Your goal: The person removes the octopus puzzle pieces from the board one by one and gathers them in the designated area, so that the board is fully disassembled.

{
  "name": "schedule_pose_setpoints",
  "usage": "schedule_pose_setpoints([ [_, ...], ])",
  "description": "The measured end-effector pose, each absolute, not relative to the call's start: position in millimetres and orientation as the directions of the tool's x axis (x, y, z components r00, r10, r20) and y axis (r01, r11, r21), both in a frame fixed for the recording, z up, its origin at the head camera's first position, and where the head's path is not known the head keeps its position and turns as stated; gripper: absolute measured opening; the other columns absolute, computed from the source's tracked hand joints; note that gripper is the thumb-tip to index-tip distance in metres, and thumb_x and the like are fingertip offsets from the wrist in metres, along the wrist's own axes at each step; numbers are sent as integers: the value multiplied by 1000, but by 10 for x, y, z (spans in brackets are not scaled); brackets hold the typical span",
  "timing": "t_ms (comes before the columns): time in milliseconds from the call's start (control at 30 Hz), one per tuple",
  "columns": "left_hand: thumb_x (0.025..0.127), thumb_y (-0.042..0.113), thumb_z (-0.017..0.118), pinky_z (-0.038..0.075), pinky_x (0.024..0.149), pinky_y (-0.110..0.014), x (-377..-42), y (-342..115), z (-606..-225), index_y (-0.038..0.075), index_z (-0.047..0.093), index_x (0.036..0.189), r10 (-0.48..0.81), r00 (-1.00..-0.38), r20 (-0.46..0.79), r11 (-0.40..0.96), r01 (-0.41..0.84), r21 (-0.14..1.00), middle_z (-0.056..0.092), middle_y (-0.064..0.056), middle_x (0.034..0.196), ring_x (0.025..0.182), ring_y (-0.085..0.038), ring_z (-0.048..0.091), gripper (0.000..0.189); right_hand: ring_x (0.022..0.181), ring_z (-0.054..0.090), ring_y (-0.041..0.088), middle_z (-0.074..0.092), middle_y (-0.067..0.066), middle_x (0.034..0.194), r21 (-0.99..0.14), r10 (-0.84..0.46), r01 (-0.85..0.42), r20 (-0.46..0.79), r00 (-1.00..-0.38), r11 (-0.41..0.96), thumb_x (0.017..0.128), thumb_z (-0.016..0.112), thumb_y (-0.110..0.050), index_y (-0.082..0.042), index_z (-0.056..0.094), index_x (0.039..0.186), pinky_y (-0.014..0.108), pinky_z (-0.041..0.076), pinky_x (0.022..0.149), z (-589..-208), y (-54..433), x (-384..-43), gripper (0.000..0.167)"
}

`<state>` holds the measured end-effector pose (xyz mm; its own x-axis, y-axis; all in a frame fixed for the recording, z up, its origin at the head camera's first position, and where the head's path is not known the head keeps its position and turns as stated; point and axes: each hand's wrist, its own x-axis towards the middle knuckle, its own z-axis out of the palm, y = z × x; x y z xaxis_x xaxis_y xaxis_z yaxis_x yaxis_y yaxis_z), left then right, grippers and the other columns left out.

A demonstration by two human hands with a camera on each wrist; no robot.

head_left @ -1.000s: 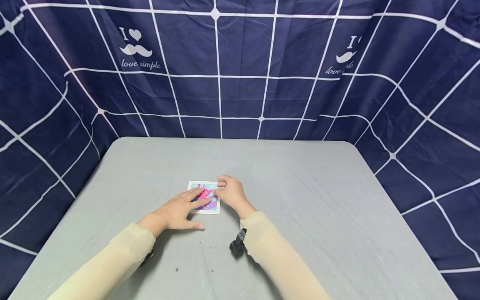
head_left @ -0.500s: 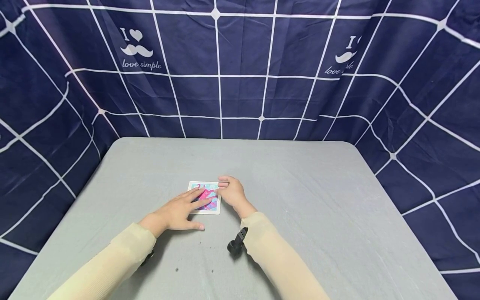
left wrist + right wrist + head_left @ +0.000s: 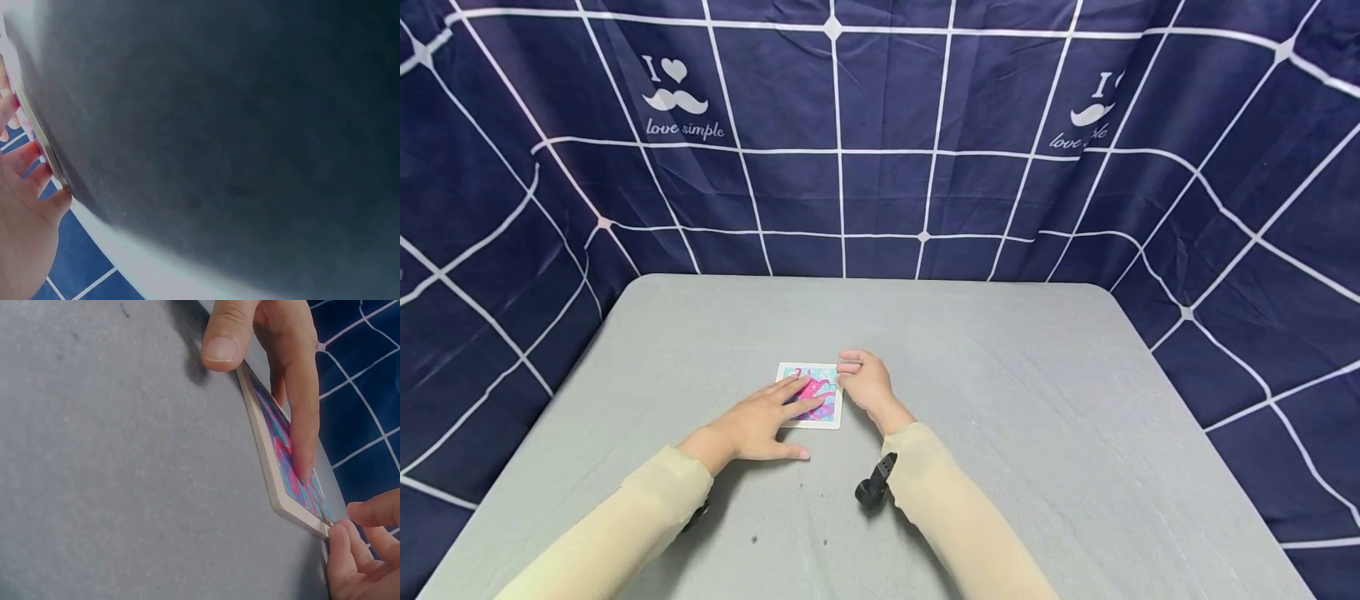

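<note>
A small square picture puzzle [image 3: 829, 412] lies on the grey table, its pale wooden rim [image 3: 265, 447] framing a pink, blue and purple design. My left hand [image 3: 762, 425] spreads over its left part, fingers straight on the picture and thumb apart on the near side. At the far right corner my right hand [image 3: 871, 388] has curled fingers, their tips pinching around that corner. The right wrist view shows the right hand [image 3: 369, 559] low at the right and a left fingertip pressing the picture. Most of the puzzle is cut off in the left wrist view, beside the left hand [image 3: 28, 219].
The grey tabletop [image 3: 1037, 417] stretches around the puzzle, with a few small dark specks near the front. A dark blue curtain [image 3: 880, 192] with white lines stands behind the table and along both sides. A black wrist camera [image 3: 872, 490] sits at the right cuff.
The right thumb has drawn back slightly from the picture toward the puzzle's right edge. The left hand and the puzzle stay in place.
</note>
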<state>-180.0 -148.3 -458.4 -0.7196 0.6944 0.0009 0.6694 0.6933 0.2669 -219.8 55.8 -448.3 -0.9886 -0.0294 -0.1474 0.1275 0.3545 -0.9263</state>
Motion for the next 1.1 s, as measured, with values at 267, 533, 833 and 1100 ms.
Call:
schedule_pose_setpoints([
  [267,79,63,63,26,106,-53,-1794,-1477,-4574,19,41,146,699,-715,8,689,676,261,28,-16,152,139,-37,23,83,93,65,23,67,16,107,-947,-20,153,-166,-986,281,85,61,8,2,59,123,29,53,75,-4499,563,-2229,38],
  [533,80,64,62,26,106,-53,-1798,-1485,-4587,18,42,146,700,-714,12,687,678,262,28,-17,152,138,-38,24,83,91,66,22,68,16,106,-948,-28,171,-186,-982,268,84,62,8,3,60,122,28,53,74,-4519,579,-2245,38],
  [833,80,66,60,26,106,-54,-1796,-1481,-4589,18,41,146,698,-716,5,689,674,268,27,-17,152,138,-38,23,84,86,67,19,70,10,100,-934,-12,158,-171,-985,319,84,67,3,-2,65,116,28,54,70,-4536,571,-2283,33],
  [1100,80,63,62,26,106,-53,-1784,-1467,-4551,17,42,146,700,-714,5,686,674,274,28,-17,152,138,-38,23,82,84,67,17,71,9,95,-927,-24,136,-154,-988,351,82,70,0,-1,67,112,25,54,69,-4591,595,-2311,30],
])
